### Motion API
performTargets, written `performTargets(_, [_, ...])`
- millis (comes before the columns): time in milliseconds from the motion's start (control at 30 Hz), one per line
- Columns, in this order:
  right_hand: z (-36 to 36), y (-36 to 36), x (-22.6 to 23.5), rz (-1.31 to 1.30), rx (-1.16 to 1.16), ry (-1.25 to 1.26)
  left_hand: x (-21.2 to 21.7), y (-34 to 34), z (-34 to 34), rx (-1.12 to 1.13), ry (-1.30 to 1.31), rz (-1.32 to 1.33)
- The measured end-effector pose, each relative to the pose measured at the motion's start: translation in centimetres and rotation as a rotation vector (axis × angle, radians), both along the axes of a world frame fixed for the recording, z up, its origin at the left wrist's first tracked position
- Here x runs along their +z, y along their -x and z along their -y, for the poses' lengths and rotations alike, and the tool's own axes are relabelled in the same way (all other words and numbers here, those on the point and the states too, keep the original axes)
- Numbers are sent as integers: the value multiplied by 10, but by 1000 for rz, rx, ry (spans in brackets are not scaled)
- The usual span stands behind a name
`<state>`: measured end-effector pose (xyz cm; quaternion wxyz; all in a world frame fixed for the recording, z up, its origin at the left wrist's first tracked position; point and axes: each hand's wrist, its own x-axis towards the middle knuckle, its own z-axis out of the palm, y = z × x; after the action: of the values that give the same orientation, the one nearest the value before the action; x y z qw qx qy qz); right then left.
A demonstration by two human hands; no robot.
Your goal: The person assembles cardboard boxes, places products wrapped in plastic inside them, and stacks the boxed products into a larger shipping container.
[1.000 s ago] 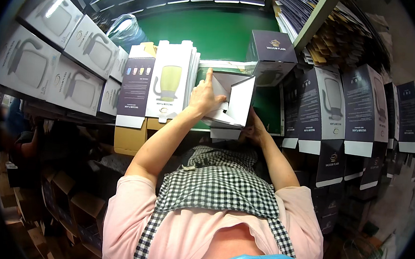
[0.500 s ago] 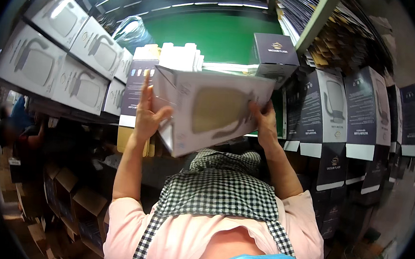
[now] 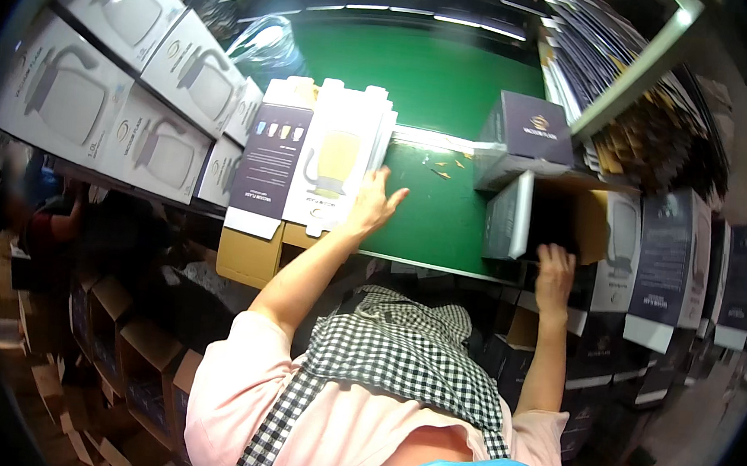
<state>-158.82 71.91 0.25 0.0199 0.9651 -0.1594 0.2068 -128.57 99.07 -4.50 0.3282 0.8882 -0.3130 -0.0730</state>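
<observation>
My left hand point(image 3: 375, 205), fingers apart, is at the right edge of a stack of flat printed cartons point(image 3: 266, 161), dark purple and white with a jug picture. It holds nothing. On the right, my right hand point(image 3: 554, 278) has its fingers curled over the lower rim of an erected carton point(image 3: 623, 229). This carton lies with its open, dark end toward me, and one white-edged flap point(image 3: 513, 217) stands out at its left. Part of the grip is hidden inside the opening.
A closed dark carton point(image 3: 528, 131) stands behind the open one. White jug boxes point(image 3: 159, 144) are stacked at left. Small yellow scraps point(image 3: 443, 169) lie on the green table point(image 3: 427, 215). More erected cartons point(image 3: 673, 254) line the right, below a shelf of flat cardboard point(image 3: 594, 49).
The carton that both hands held in front of me is now at the right with its open end toward me. My left hand has let go and moved to the flat cartons.
</observation>
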Motion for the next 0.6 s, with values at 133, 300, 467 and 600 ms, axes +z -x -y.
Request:
performTargets(133, [-4, -3, 19, -104, -289, -72, 18, -37, -24, 387, -752, 379])
performTargets(300, [-76, -49, 113, 310, -178, -149, -32, -57, -40, 244, -580, 263])
performTargets(467, [-123, -151, 92, 558, 282, -404, -15, -23, -18, 225, -773, 335])
performTargets(600, [-160, -189, 64, 420, 679, -430, -41, -14, -16, 220, -853, 461])
